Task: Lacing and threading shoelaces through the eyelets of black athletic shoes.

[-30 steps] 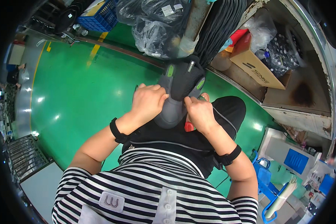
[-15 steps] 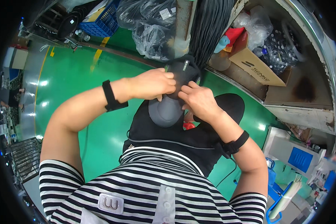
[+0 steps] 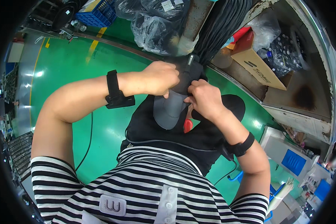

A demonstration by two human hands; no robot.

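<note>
Head view: left hand (image 3: pixel 161 78) clenched on the upper edge of a dark grey shoe piece (image 3: pixel 172 106), right hand (image 3: pixel 202 98) pinching its other side, both raised chest-high over a black apron (image 3: pixel 164 130), probably to keep the piece taut and steady for close finger work. Soft, matte, curved like a tongue or toe cap, lighter grey rounded flap hanging down, small red bit (image 3: pixel 187 125) just below; black straps on both wrists. Around: glossy green floor (image 3: pixel 63 74), bundle of black cords (image 3: pixel 222 26) hanging just above the hands, crinkled plastic bags (image 3: pixel 153 26), cardboard box (image 3: pixel 255 63) off right.
</note>
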